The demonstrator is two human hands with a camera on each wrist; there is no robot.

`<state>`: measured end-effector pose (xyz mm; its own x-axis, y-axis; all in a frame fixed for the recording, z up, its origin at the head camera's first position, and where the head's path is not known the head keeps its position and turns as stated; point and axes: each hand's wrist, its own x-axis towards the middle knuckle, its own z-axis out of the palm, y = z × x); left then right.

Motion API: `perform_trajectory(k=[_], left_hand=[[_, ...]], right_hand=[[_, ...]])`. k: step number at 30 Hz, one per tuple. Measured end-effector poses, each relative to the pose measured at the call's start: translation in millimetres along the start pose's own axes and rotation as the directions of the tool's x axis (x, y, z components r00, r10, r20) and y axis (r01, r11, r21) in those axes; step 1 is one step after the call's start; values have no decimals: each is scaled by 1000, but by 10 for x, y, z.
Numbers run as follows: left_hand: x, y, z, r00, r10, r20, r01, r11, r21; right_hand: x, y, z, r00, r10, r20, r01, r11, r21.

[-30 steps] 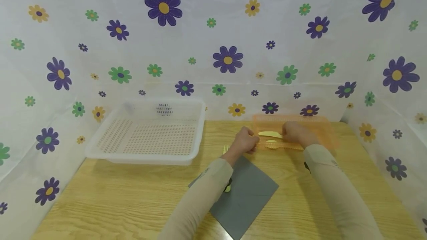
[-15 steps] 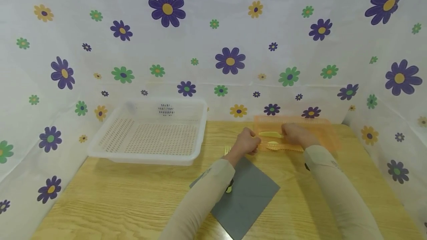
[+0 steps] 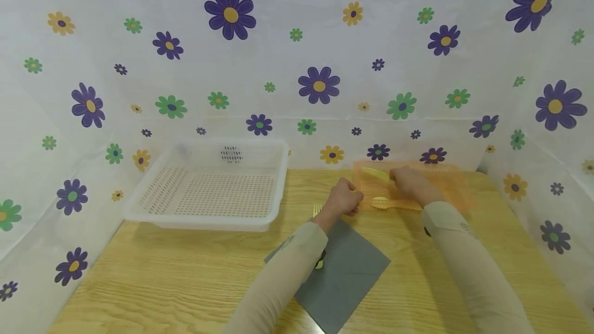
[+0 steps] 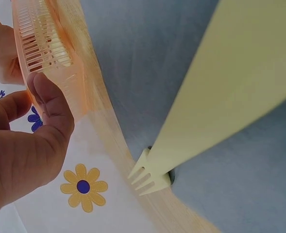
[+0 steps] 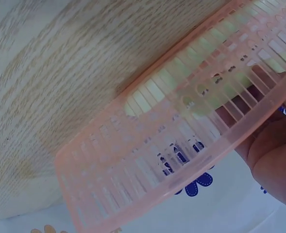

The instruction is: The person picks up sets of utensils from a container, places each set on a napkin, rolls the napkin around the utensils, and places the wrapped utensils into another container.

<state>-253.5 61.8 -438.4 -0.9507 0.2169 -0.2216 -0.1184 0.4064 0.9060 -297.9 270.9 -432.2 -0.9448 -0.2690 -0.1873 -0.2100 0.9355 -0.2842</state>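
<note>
In the head view, my left hand (image 3: pixel 342 199) pinches the left rim of an orange slotted basket (image 3: pixel 445 170); its thumb and fingers (image 4: pixel 50 104) meet at that edge in the left wrist view. My right hand (image 3: pixel 410 185) reaches inside the basket and grips a yellow knife (image 3: pixel 377 173) by one end, the blade pointing left. A second yellow utensil (image 3: pixel 380 202), with a rounded end, lies along the basket's near side. Below my left wrist, a yellow fork (image 4: pixel 196 116) lies across a grey square sheet (image 3: pixel 345 277), its tines past the edge.
A large white slotted basket (image 3: pixel 204 220) stands at the back left of the wooden table (image 3: pixel 162 272). A flower-printed white curtain (image 3: pixel 278 55) closes off the back and both sides, right behind the two baskets.
The knife in my right hand has swung its left end up, away from the basket's near side. My left hand has stayed at the rim.
</note>
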Motion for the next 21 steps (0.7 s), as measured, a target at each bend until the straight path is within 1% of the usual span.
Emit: perform_trajectory(k=[4,10,12,15,21], left_hand=[[-10,19,2,1000,-3,-9,3,1000,15],[-16,17,6,1000,-7,-19,8,999,43],[-16,13,9,1000,-3,-25,5,999,53],[-21,13,10,999,9,-33,-7,998,63],[-17,4,14,999,35,-38,-31,995,96]], right_hand=[[-24,2,-43,999,-18,-37,18,1000,-23],[-59,3,-55,992,-74,-107,66,995,-78],[-62,0,-54,989,-76,-124,67,995,-74],[-68,-22,-58,988,-64,-142,58,997,-44],[-77,-77,-72,990,-5,-142,13,998,58]])
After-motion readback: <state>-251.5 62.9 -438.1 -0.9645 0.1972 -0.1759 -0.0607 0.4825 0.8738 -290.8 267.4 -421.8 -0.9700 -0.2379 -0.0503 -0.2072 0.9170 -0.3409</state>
